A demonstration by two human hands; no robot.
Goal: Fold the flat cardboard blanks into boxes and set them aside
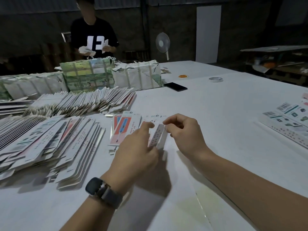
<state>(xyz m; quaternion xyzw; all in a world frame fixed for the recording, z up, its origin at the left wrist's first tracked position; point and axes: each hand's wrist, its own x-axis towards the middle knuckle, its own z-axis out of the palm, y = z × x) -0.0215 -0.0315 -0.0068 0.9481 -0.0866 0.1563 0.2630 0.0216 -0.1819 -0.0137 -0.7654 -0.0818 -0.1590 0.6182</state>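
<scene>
- We find the half-folded box (158, 137) standing on the white table (216, 105), between both hands.
- Our left hand (135, 148) grips its near end from 9 o'clock.
- Our right hand (183, 130) pinches its far end from 3 o'clock.
- Flat blanks (50, 139) lie heaped at 9 o'clock.

black phone (175, 86), tape roll (216, 79), standing fan (162, 42)

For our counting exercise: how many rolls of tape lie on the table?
2: an orange roll and a grey-white roll right of it, both on the far table. Others may hide behind the bundles.
</scene>
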